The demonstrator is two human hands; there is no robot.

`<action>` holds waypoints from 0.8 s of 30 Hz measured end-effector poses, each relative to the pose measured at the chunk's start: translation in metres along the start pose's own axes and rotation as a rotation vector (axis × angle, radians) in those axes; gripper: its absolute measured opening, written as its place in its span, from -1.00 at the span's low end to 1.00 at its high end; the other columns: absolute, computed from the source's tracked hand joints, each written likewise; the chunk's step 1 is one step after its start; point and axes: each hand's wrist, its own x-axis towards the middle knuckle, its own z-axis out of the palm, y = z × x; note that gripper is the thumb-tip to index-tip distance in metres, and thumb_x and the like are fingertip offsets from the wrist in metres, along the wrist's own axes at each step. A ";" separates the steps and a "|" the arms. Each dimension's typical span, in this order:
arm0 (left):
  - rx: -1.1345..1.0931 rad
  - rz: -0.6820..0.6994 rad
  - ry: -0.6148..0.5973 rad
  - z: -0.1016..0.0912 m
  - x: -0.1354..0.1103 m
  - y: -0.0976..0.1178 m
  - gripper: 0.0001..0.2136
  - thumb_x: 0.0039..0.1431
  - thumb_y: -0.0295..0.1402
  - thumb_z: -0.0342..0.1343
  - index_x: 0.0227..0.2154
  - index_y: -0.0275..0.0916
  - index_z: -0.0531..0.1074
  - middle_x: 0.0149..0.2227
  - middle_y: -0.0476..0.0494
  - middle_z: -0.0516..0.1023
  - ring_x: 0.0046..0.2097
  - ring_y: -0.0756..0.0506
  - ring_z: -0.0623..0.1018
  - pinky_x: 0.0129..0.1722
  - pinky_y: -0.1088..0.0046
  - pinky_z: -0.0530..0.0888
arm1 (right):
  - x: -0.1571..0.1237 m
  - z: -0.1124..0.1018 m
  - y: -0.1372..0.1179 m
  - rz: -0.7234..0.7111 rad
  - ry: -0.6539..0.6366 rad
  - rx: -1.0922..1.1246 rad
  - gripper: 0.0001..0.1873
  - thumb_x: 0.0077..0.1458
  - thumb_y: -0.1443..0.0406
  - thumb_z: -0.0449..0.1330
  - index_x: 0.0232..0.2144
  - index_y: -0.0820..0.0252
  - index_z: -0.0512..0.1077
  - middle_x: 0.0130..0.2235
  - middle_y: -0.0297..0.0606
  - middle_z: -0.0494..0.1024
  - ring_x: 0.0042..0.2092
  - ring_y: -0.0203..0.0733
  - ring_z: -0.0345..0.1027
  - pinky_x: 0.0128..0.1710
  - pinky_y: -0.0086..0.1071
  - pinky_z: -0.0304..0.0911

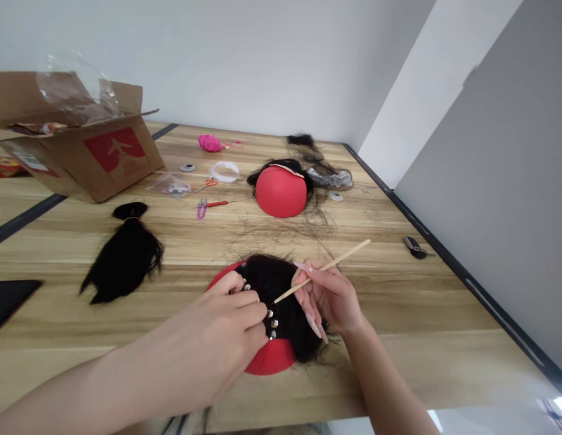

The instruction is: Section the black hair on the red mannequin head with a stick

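Observation:
A red dome-shaped wig form [274, 357] lies at the near edge of the wooden table [398, 290], partly covered by black hair [281, 284] with a row of small silver pins. My left hand [226, 338] rests on the form's left side, fingers curled and pressed on the hair by the pins. My right hand [328, 296] pinches a thin wooden stick [326, 267], whose tip touches the hair near the pins.
A second red form [281, 192] with black hair sits further back. A loose black hair bundle [124, 257] lies at the left. An open cardboard box [81, 142] stands far left. Small scissors [207, 183], a hook tool [212, 205], a tape roll [225, 171], a pink object [210, 143] and a dark clip [414, 246] are scattered about.

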 end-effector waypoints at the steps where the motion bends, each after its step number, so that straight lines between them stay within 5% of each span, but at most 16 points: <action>1: -0.014 0.031 -0.002 -0.002 -0.001 0.001 -0.88 0.20 -0.44 0.14 -0.46 -0.19 0.42 -0.41 0.04 0.49 -0.27 -0.10 0.43 0.07 0.18 0.17 | 0.000 0.000 0.000 -0.001 0.000 -0.003 -0.73 0.09 0.21 0.25 -0.51 0.33 0.48 -0.60 -0.26 0.55 -0.75 -0.37 0.33 -0.84 -0.65 0.18; 11: -0.320 0.255 -0.059 -0.013 0.007 -0.007 -0.85 0.13 -0.53 0.06 -0.51 -0.22 0.39 -0.47 -0.01 0.43 -0.41 -0.05 0.35 0.16 0.27 0.30 | 0.000 0.006 -0.001 -0.027 0.063 -0.058 -0.66 0.06 0.11 0.33 -0.50 0.30 0.47 -0.62 -0.30 0.54 -0.77 -0.40 0.29 -0.86 -0.67 0.15; 15: -0.432 0.310 -0.055 -0.012 0.011 -0.011 -0.79 0.17 -0.56 -0.02 -0.54 -0.20 0.34 -0.49 -0.08 0.40 -0.39 -0.09 0.35 -0.04 0.33 0.46 | 0.000 0.008 0.002 -0.064 0.102 -0.104 -0.66 0.07 0.09 0.33 -0.47 0.28 0.48 -0.60 -0.33 0.54 -0.77 -0.42 0.28 -0.86 -0.68 0.13; 24: -0.636 0.264 -0.174 -0.015 0.013 -0.023 -0.69 0.22 -0.53 -0.06 -0.60 -0.19 0.03 -0.52 -0.07 0.37 -0.40 -0.07 0.36 -0.20 0.34 0.44 | -0.003 0.010 0.003 -0.081 0.110 -0.172 -0.63 0.13 0.06 0.30 -0.47 0.26 0.44 -0.62 -0.37 0.52 -0.77 -0.40 0.29 -0.87 -0.67 0.15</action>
